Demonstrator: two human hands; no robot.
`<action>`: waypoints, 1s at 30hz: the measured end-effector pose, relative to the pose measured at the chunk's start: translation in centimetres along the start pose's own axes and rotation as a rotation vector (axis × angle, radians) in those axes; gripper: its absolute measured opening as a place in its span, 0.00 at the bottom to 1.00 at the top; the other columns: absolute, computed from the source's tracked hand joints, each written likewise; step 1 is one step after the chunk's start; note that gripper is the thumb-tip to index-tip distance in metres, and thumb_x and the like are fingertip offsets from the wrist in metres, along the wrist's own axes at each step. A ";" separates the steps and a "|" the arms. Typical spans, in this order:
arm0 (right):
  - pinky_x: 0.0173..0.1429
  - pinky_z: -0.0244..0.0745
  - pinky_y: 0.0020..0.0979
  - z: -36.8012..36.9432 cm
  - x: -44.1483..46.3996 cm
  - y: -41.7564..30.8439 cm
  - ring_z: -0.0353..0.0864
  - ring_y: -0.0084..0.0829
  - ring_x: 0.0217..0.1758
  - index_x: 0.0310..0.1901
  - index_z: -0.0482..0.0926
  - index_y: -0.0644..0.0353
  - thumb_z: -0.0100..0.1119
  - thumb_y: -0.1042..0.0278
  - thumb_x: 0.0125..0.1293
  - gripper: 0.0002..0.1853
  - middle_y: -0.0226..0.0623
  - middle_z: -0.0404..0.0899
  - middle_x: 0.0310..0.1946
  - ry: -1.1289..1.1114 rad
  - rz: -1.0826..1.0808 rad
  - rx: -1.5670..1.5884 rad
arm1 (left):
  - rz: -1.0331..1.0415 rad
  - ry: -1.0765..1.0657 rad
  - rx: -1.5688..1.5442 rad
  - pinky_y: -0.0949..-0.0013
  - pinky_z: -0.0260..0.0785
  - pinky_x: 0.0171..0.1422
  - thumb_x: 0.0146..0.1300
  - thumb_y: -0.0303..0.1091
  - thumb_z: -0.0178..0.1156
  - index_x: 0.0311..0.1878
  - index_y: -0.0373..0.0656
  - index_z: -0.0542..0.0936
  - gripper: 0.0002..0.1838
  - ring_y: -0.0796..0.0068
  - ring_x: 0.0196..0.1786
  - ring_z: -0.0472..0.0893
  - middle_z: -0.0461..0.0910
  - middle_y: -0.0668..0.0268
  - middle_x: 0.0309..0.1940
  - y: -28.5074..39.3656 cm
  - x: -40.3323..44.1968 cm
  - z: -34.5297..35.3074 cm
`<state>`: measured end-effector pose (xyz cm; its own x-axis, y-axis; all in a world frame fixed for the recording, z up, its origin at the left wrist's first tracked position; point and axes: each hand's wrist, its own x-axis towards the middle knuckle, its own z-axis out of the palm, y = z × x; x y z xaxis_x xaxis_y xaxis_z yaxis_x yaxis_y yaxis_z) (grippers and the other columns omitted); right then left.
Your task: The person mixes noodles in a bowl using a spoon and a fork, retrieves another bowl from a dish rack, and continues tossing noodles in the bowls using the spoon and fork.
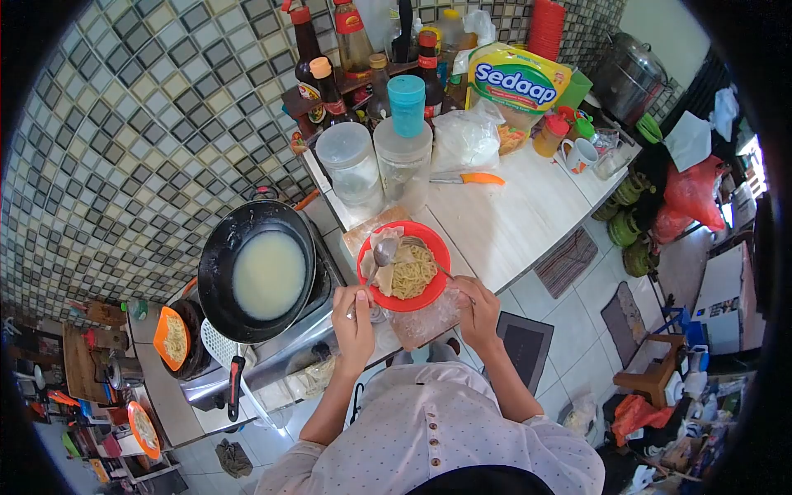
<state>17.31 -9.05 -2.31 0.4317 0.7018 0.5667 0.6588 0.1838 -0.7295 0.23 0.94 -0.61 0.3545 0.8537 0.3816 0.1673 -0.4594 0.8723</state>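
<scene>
Wall [165, 140]: small mosaic tiles, grey, cream and dark, rising behind the pale surface [528, 206], and here we are looking right down on it.
Left grip [353, 327]: fingers closed round a spoon [384, 252], its bowl over the food, nicely placed!
Right grip [478, 312]: also closed, pinching a second metal utensil [443, 269] that reaches in from the other side; its tip is too small to call.
Red bowl [445, 268]: right between the two, in front of the shirt, noodles [415, 276] inside and paler pieces at the left.
Frying pan [216, 276]: off to the left on the stove, a pool of cloudy liquid [268, 275] in it.
Orange dish [172, 338]: beyond the pan, noodles in that one too.
Knife [481, 178]: lying flat past the bowl, orange handle to the right.
Tubs [348, 161]: lidded, standing near the knife, with bottles behind.
Sedaap bag [517, 81]: upright at the back, bright yellow and green.
</scene>
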 end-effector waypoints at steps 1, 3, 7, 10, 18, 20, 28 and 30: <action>0.38 0.72 0.32 -0.1 0.0 0.1 0.78 0.39 0.34 0.36 0.75 0.61 0.48 0.78 0.54 0.08 0.42 0.78 0.33 0.017 0.012 0.010 | 0.000 0.001 -0.011 0.73 0.60 0.33 0.66 0.31 0.41 0.27 0.34 0.69 0.14 0.76 0.27 0.66 0.66 0.63 0.24 0.1 0.0 0.0; 0.37 0.72 0.32 -0.2 0.0 0.1 0.78 0.39 0.34 0.36 0.75 0.61 0.48 0.78 0.54 0.08 0.42 0.78 0.33 0.032 0.024 0.020 | -0.002 0.003 -0.008 0.73 0.60 0.33 0.66 0.31 0.41 0.27 0.34 0.69 0.14 0.76 0.27 0.66 0.66 0.63 0.24 0.0 0.0 0.0; 0.37 0.71 0.32 -0.5 -0.6 0.3 0.78 0.40 0.33 0.35 0.74 0.62 0.48 0.77 0.54 0.08 0.42 0.77 0.33 0.051 0.050 0.033 | 0.003 -0.003 -0.002 0.74 0.60 0.33 0.66 0.31 0.41 0.27 0.34 0.69 0.14 0.77 0.27 0.66 0.66 0.63 0.25 0.0 0.0 -0.1; 0.37 0.71 0.33 -0.3 -0.8 0.2 0.78 0.41 0.33 0.35 0.74 0.62 0.47 0.77 0.54 0.07 0.43 0.77 0.32 0.034 0.033 0.046 | 0.000 -0.002 -0.007 0.74 0.59 0.34 0.66 0.32 0.41 0.27 0.34 0.69 0.14 0.77 0.28 0.66 0.66 0.64 0.25 -0.3 -0.1 -0.1; 0.37 0.70 0.33 0.4 -0.8 0.2 0.78 0.42 0.33 0.34 0.75 0.63 0.48 0.77 0.53 0.08 0.43 0.78 0.32 0.028 0.050 0.043 | 0.009 -0.006 0.012 0.74 0.58 0.34 0.66 0.32 0.41 0.27 0.34 0.70 0.14 0.77 0.28 0.65 0.66 0.64 0.25 0.0 0.1 -0.2; 0.37 0.70 0.33 0.5 -0.8 0.3 0.78 0.41 0.33 0.34 0.75 0.62 0.48 0.77 0.53 0.08 0.43 0.78 0.33 0.059 0.061 0.055 | 0.018 -0.006 0.024 0.74 0.59 0.33 0.66 0.32 0.41 0.28 0.34 0.70 0.14 0.77 0.28 0.65 0.66 0.64 0.25 0.0 0.0 -0.2; 0.28 0.67 0.24 0.7 -1.0 0.9 0.72 0.26 0.23 0.36 0.73 0.64 0.42 0.67 0.66 0.11 0.43 0.76 0.33 0.116 -0.010 0.020 | 0.019 0.006 -0.005 0.73 0.59 0.33 0.66 0.31 0.41 0.28 0.34 0.70 0.13 0.77 0.27 0.66 0.67 0.64 0.25 -0.5 0.0 -0.1; 0.28 0.67 0.24 0.6 -1.0 0.7 0.72 0.25 0.23 0.36 0.73 0.65 0.42 0.67 0.66 0.11 0.43 0.76 0.34 0.131 0.024 0.029 | 0.024 0.005 -0.005 0.73 0.59 0.33 0.66 0.31 0.41 0.28 0.34 0.70 0.13 0.77 0.27 0.66 0.66 0.63 0.25 -0.4 0.0 -0.2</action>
<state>16.94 -9.19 -3.65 0.5249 0.6106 0.5930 0.6300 0.1898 -0.7531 -0.02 1.21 -0.90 0.3537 0.8438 0.4036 0.1539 -0.4781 0.8647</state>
